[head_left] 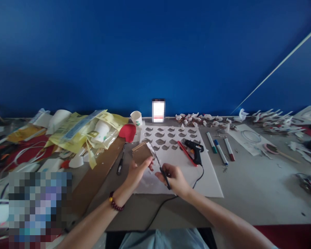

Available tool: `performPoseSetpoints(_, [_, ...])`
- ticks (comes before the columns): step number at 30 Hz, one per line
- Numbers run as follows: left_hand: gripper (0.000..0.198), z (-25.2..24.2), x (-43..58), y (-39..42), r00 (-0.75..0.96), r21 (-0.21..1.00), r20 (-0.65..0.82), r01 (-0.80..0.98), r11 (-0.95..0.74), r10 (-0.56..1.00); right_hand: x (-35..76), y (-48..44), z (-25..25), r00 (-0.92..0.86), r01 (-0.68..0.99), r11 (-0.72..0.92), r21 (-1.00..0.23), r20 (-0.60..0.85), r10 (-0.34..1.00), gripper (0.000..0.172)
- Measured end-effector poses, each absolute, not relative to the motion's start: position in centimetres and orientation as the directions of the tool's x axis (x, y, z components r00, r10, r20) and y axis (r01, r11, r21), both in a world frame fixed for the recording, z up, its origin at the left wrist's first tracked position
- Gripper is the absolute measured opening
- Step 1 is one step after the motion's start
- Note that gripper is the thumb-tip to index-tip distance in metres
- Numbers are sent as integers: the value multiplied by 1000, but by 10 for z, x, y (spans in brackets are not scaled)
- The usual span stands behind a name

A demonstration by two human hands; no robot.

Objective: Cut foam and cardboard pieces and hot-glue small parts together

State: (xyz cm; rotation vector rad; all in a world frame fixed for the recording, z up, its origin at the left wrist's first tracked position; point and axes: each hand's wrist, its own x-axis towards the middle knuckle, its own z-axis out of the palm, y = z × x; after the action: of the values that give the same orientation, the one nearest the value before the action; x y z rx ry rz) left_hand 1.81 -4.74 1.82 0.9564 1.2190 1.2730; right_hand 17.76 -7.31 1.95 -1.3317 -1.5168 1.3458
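Note:
My left hand (141, 167) grips a piece of brown cardboard (141, 154), thumb on top, above the white sheet. In my right hand (174, 175) are scissors (165, 177) with dark handles, their blades pointing up and left to the cardboard's right edge. A white strip (150, 148) shows at that edge; whether the blades touch it I cannot tell. Under both hands lies the large white sheet (207, 185), printed or cut with rows of grey leaf-like shapes. A black glue gun (196, 151) rests on it right of my hands, beside a red-handled tool (187, 154).
Several markers (220, 152) lie right of the sheet. Small white bird-like pieces (194, 119) line the back. A paper cup (136, 118) and red piece (128, 132) stand back left, near yellow packaging (77, 131). A black cable (158, 209) crosses in front. A pen-like tool (121, 160) lies left.

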Motion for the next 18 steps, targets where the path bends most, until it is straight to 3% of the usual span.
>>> performPoseSetpoints(6, [20,24,18,-46,-100,996,-60,-71,53,993,179,-73,20,-224,262,-56,-963,-117,968,41])
performPoseSetpoints(18, [20,40,11,-46,7,991,-71,-113,71,997,181,-72,20,-260,294,-37,-955,-118,958,41])
